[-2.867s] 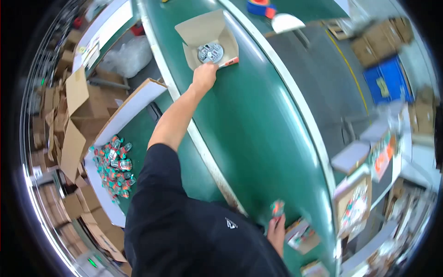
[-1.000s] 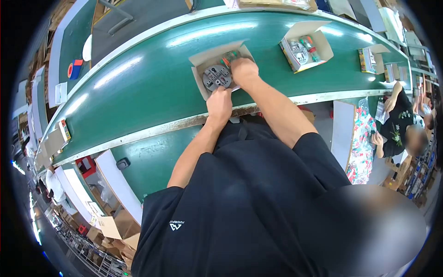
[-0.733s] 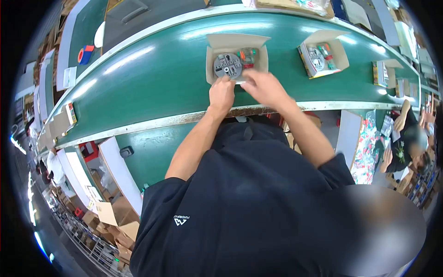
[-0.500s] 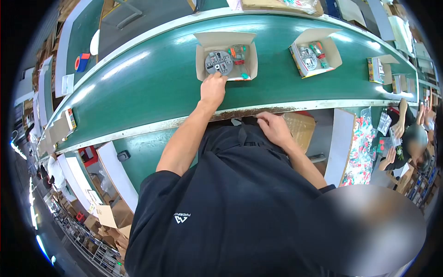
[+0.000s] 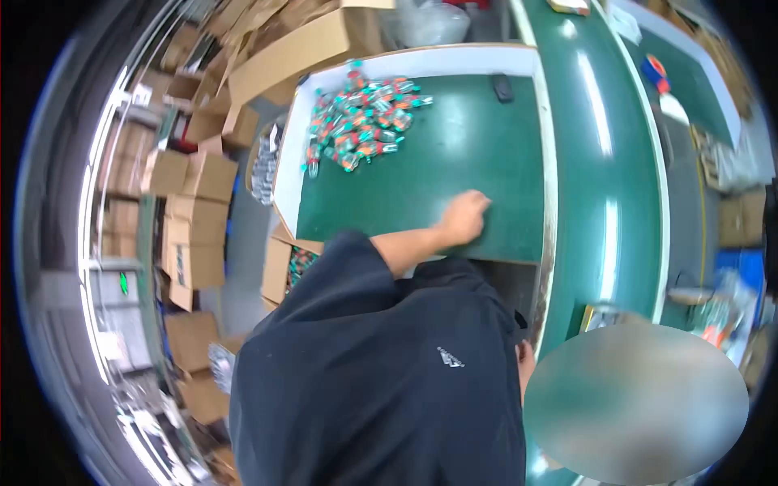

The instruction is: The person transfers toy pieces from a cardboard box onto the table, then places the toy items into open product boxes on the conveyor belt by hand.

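My left hand (image 5: pixel 465 218) hangs over the green tabletop (image 5: pixel 421 194), its fingers curled closed and slightly blurred, with nothing visible in them. At the back left of this table lies a heap of small clear items with orange, red and green parts (image 5: pixel 356 121), well apart from my hand. A black object (image 5: pixel 502 87) lies near the table's back right corner. Only part of my right hand (image 5: pixel 526 360) shows, beside my body at the near edge of the green belt; its fingertips are too unclear to read, and what it holds, if anything, is hidden.
A white raised border (image 5: pixel 429 58) edges the table. The long green belt (image 5: pixel 575 186) runs along the right, with part of a box (image 5: pixel 598 317) on it, next to a blurred patch. Cardboard boxes (image 5: pixel 194 235) are stacked at left; an open carton (image 5: pixel 277 267) holds similar small items.
The view has turned left, from the belt to the side table. My left hand has left the open box with the grey disc, which is no longer recognisable in view. My right hand is now mostly hidden.
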`<act>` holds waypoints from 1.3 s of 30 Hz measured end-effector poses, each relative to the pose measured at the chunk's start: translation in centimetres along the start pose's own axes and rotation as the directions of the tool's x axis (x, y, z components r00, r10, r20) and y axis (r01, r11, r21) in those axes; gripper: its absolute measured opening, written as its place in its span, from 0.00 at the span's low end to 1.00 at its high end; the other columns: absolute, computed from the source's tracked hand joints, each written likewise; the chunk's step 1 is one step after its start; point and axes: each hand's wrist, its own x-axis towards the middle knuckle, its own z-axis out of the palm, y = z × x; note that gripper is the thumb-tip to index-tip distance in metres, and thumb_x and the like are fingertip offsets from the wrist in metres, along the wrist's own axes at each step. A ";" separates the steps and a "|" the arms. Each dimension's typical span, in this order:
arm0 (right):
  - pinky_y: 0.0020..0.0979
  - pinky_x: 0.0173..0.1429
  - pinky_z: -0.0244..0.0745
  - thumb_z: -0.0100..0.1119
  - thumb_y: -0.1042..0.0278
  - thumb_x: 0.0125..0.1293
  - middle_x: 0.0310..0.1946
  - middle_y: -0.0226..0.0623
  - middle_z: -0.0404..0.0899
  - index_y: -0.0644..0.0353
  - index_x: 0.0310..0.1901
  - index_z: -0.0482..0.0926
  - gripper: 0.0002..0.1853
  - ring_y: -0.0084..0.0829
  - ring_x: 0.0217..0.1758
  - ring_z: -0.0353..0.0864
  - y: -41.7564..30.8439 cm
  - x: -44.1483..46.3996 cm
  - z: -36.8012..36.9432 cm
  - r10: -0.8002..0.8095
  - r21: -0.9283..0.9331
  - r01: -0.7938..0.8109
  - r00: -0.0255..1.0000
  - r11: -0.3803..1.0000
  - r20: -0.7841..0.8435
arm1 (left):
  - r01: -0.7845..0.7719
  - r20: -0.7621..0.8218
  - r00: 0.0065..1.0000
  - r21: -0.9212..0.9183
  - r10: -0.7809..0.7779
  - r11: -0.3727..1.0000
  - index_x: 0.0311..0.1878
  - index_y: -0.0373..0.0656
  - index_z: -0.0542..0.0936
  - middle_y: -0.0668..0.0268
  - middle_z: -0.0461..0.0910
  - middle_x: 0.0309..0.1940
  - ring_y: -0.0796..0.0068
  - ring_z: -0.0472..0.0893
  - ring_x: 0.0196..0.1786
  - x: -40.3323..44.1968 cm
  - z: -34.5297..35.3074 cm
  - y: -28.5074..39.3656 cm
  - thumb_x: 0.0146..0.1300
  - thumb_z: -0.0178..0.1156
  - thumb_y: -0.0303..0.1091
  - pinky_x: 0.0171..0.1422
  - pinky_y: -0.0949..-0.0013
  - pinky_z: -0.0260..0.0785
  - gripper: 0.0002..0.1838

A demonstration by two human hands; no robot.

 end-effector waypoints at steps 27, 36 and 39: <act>0.42 0.67 0.77 0.48 0.44 0.81 0.61 0.46 0.78 0.60 0.69 0.67 0.29 0.40 0.63 0.79 -29.7 17.9 13.2 -0.238 0.814 -0.578 0.784 0.054 0.573 | -0.237 -0.222 0.965 -0.505 0.140 0.830 0.57 0.38 0.79 0.50 0.79 0.59 0.49 0.79 0.64 -0.9 -13.2 0.0 0.58 0.68 0.26 0.67 0.55 0.74 0.22; 0.34 0.40 0.78 0.59 0.64 0.76 0.35 0.30 0.76 0.47 0.60 0.71 0.15 0.29 0.36 0.79 -22.8 20.8 10.5 0.170 0.989 -0.002 0.985 0.145 -0.023 | -0.476 -0.017 0.851 -0.444 0.524 0.759 0.59 0.39 0.79 0.47 0.73 0.67 0.45 0.72 0.72 -3.9 -11.5 -0.3 0.62 0.64 0.27 0.75 0.48 0.66 0.21; 0.29 0.29 0.72 0.59 0.70 0.75 0.31 0.27 0.71 0.47 0.63 0.68 0.18 0.23 0.27 0.72 -20.8 20.0 7.3 0.272 0.950 0.012 0.957 0.312 -0.101 | -0.338 0.152 0.870 -0.508 0.469 0.792 0.60 0.39 0.79 0.47 0.71 0.70 0.44 0.70 0.73 -4.0 -10.4 -2.6 0.64 0.63 0.30 0.76 0.48 0.65 0.21</act>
